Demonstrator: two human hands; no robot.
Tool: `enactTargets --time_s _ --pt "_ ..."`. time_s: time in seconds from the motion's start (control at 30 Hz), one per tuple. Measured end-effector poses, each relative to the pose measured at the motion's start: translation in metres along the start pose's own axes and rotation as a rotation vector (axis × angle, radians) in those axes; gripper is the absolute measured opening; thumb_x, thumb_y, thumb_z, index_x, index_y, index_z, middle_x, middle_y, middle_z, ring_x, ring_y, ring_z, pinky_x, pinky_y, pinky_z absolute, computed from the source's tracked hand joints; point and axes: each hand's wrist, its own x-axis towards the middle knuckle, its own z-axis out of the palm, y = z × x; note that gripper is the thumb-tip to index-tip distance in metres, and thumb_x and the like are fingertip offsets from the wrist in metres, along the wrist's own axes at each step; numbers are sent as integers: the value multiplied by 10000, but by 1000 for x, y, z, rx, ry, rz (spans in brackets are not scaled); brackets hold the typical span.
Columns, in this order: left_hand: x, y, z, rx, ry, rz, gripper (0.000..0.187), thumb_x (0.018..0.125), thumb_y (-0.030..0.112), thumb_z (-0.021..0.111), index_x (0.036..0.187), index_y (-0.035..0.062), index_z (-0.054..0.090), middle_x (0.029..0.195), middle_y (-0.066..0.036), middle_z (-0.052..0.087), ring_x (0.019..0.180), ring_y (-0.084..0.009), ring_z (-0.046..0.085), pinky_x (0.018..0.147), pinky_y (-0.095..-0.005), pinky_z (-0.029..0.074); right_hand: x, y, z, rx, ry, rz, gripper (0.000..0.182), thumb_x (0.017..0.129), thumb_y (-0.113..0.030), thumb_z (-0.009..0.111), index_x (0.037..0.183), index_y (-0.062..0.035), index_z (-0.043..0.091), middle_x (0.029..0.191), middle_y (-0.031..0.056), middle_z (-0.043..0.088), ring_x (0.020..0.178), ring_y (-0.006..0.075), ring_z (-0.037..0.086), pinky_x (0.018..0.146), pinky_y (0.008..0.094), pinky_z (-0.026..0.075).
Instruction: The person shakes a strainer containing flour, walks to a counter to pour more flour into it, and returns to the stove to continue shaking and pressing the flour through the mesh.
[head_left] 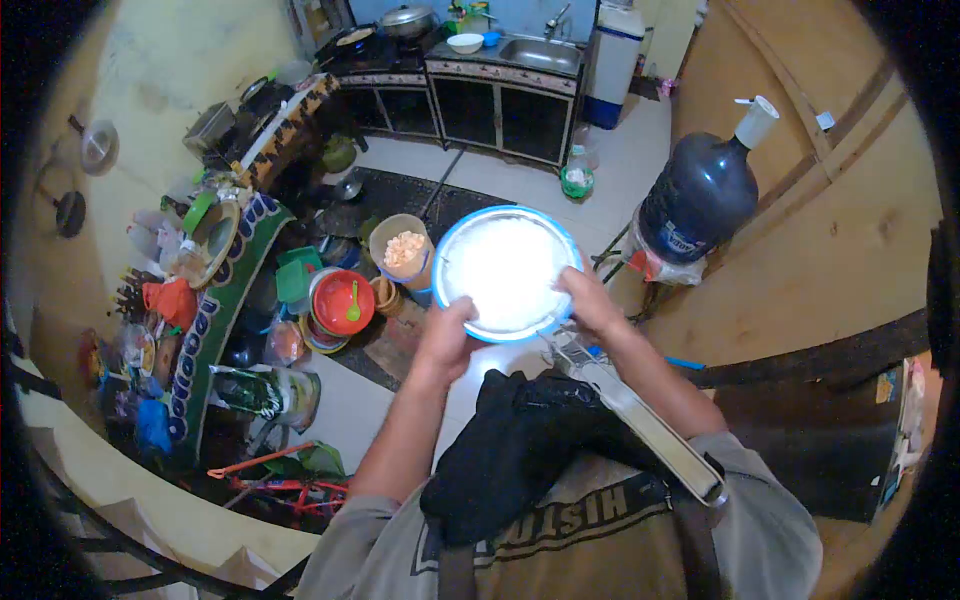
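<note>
My left hand (450, 338) and my right hand (597, 303) grip opposite sides of a round container with a blue rim (507, 335), held up in front of my body. Inside it is a bright white area (505, 268); glare hides whether this is flour, liquid or bare bottom. Both thumbs lie over the rim, and the other fingers are mostly hidden beneath. Just beyond my left hand stands a beige tub (392, 236) with pale orange chunks (404, 250) in it. A long metal-edged handle or strap (650, 425) crosses below my right forearm.
At left are a red bowl (335, 290) with a green spoon (353, 300) and green containers (293, 278). A large water jug with a pump (700, 190) stands right. Along the far wall run a sink (540, 55) and stove (350, 60). Red metal bars (305, 493) lie lower left.
</note>
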Motion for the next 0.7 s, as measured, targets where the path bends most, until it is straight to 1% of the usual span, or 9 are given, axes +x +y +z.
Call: enactTargets --time_s 0.07,0.17,0.23,0.3,0.37,0.43,0.5,0.57,0.7 --pt "2 -4 2 74 58 110 576 686 149 441 1225 -41 363 1020 -188 556 853 -301 607 605 -416 536 -7 -2 -5 131 -16 -52 562 695 -153 452 1223 17 359 1052 152 496 947 230 502 835 318 425" --pt "10 9 -22 -129 -150 -128 647 650 106 470 1266 -24 322 1099 -188 521 895 -307 590 631 -440 534 -5 -3 18 -132 44 66 569 682 -135 442 1225 11 354 1102 174 498 997 257 522 864 335 438" --pt "0 7 -15 -100 -99 -148 652 649 93 477 1271 -17 316 1118 -181 514 889 -300 585 609 -423 520 -11 -11 24 48 28 154 572 690 -137 441 1232 15 343 1111 175 495 986 256 526 866 344 443" --pt "-8 -9 3 35 11 66 607 668 111 462 1247 -29 340 1076 -184 538 858 -296 592 599 -406 510 -19 -16 8 147 -20 5 561 704 -166 450 1221 24 339 1073 163 500 919 248 535 870 344 447" --pt "-3 2 -8 26 65 -57 598 683 113 451 1252 -33 342 1055 -192 547 900 -323 593 743 -450 512 -14 -1 11 159 20 -57 571 704 -170 455 1225 33 337 1052 155 503 905 235 524 847 340 446" --pt "3 10 -24 -99 -126 -119 582 694 114 449 1248 -31 346 1043 -189 551 901 -309 598 755 -455 511 -4 3 24 -77 23 19 585 703 -154 450 1244 35 333 1073 153 505 952 223 512 828 335 440" --pt "-14 6 0 58 80 2 577 679 123 432 1215 -78 359 1061 -209 549 899 -325 603 757 -442 516 -19 -16 12 -219 33 -23 548 713 -147 453 1229 14 363 1054 136 501 927 215 492 810 319 416" --pt "-15 -3 7 110 88 33 578 680 130 432 1215 -77 359 1069 -207 546 919 -325 594 761 -438 514 -20 -19 12 178 10 11 529 717 -146 454 1213 18 375 1046 134 500 920 214 488 816 316 408" --pt "-4 5 -19 -129 -109 -145 590 679 106 458 1238 -50 349 1060 -197 544 911 -307 597 711 -459 528 -6 7 17 -120 17 58 565 699 -123 449 1230 40 349 1095 166 505 982 240 526 826 338 452"
